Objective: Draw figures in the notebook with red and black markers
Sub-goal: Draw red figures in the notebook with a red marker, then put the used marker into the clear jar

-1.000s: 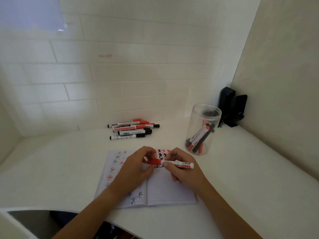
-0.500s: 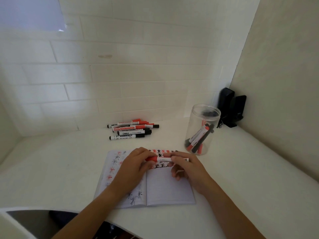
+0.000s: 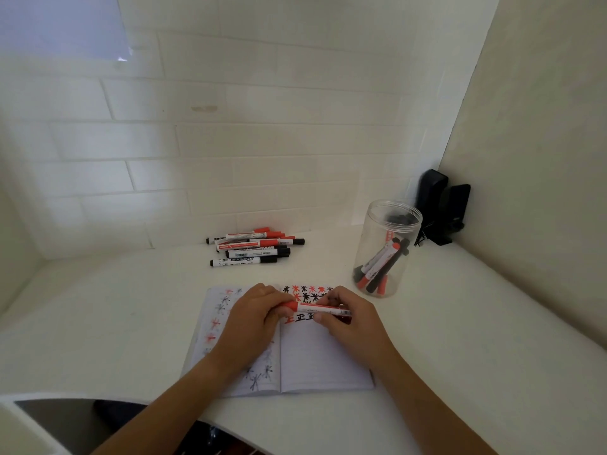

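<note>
While both hands sit over the open notebook (image 3: 315, 362), the left hand (image 3: 253, 320) pinches the red cap end of a red marker (image 3: 320, 309) and the right hand (image 3: 348, 320) is closed around its white barrel. Marker lies about level, crosswise, just above the right page. Compared with a second ago, hands and marker sit lower against the page, so more of the top rows of red and black star figures shows above the fingers; half a second ago the pose was nearly the same. Cap looks seated, no gap visible. Row of red and black characters partly hidden under the marker. Left page carries faint red and black stars, partly under the left forearm. Notebook flat on the white table (image 3: 131, 323), same spot as before. Farther right, a clear jar (image 3: 387, 247) stands upright with red and black markers leaning inside. Farther back, a loose pile of markers (image 3: 254, 247) lies near the tiled wall, unmoved. Black speakers (image 3: 443, 208) in the far right corner.
</note>
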`<control>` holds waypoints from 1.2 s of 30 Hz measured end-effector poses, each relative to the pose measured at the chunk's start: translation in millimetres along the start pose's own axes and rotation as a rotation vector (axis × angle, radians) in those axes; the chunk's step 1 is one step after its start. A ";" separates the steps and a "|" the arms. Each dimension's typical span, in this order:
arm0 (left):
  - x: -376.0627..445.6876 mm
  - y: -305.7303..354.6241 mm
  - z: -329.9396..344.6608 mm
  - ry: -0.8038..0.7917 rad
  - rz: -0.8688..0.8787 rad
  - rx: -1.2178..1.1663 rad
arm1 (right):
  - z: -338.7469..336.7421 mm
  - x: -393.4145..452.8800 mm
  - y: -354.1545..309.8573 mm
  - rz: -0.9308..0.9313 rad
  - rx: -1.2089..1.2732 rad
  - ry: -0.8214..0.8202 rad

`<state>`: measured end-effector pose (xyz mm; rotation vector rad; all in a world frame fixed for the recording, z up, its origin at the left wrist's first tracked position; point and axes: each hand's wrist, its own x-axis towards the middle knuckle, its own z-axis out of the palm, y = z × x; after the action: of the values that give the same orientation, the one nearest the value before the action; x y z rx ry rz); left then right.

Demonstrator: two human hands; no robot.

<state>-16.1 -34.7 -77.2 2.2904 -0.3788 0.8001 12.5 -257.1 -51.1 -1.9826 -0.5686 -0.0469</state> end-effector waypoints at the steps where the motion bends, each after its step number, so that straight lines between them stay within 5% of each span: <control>1: 0.0 0.4 0.0 0.017 0.002 0.000 | 1.4 -0.3 -1.5 0.005 0.009 0.008; 14: 0.1 -5.1 0.9 -0.023 0.074 0.067 | 2.9 -5.9 -7.3 0.078 0.137 -0.019; 18: 2.6 -2.3 1.9 -0.062 -0.031 0.067 | 0.2 0.2 -9.1 0.030 0.135 0.051; 23: 1.0 -1.7 6.9 -0.163 -0.223 0.170 | -15.1 14.4 -22.3 0.009 0.421 0.256; 31: 3.7 0.7 -0.1 -0.443 -0.258 0.368 | -88.2 45.4 -75.5 -0.305 -0.051 0.870; 36: 4.1 -6.1 -9.4 -0.550 -0.201 0.418 | -121.1 79.4 -74.7 -0.234 -0.348 0.866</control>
<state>-14.3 -24.0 -72.2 2.8761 -0.2259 0.1386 77.9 -304.5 90.5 -1.9666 -0.2151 -1.1516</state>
